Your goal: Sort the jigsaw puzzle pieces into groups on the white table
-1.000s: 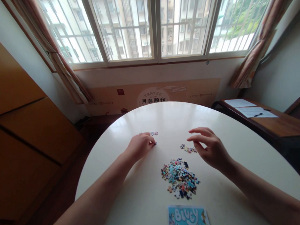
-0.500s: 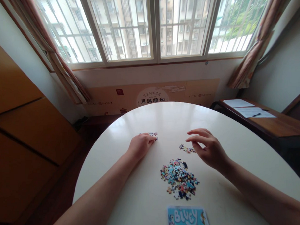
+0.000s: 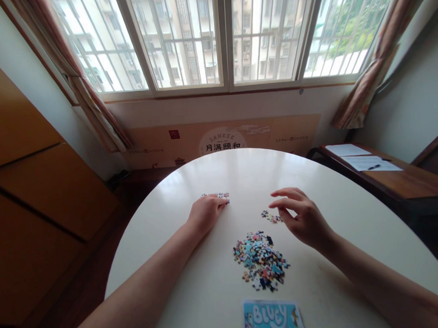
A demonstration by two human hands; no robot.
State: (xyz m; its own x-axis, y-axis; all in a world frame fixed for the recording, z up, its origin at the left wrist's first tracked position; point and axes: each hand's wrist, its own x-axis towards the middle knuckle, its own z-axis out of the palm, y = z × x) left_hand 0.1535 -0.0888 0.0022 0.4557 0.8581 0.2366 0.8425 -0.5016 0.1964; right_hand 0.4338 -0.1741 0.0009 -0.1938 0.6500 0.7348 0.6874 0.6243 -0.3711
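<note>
My left hand (image 3: pixel 205 212) rests on the far middle of the table, its fingers closed on a small jigsaw piece (image 3: pixel 227 201) at the thumb and fingertips. Just beyond it, a strip of puzzle pieces (image 3: pixel 220 195) lies flat, partly hidden by the hand. My right hand (image 3: pixel 301 213) hovers with its fingers apart and nothing visible between them. Below its fingertips is a small cluster of pieces (image 3: pixel 271 217), partly covered by the thumb. A large heap of loose jigsaw pieces (image 3: pixel 261 261) lies nearer to me, between my forearms.
A blue box or card marked "Bluey" (image 3: pixel 272 316) sits at the near edge of the view on the white round table (image 3: pixel 152 210). At right, a wooden desk (image 3: pixel 419 182) holds papers (image 3: pixel 371 163) and a pen. An orange-brown cabinet (image 3: pixel 35 191) stands left.
My right hand has shifted very slightly left over the small cluster. The left hand stays nearly in place at the strip; the view has moved a little.
</note>
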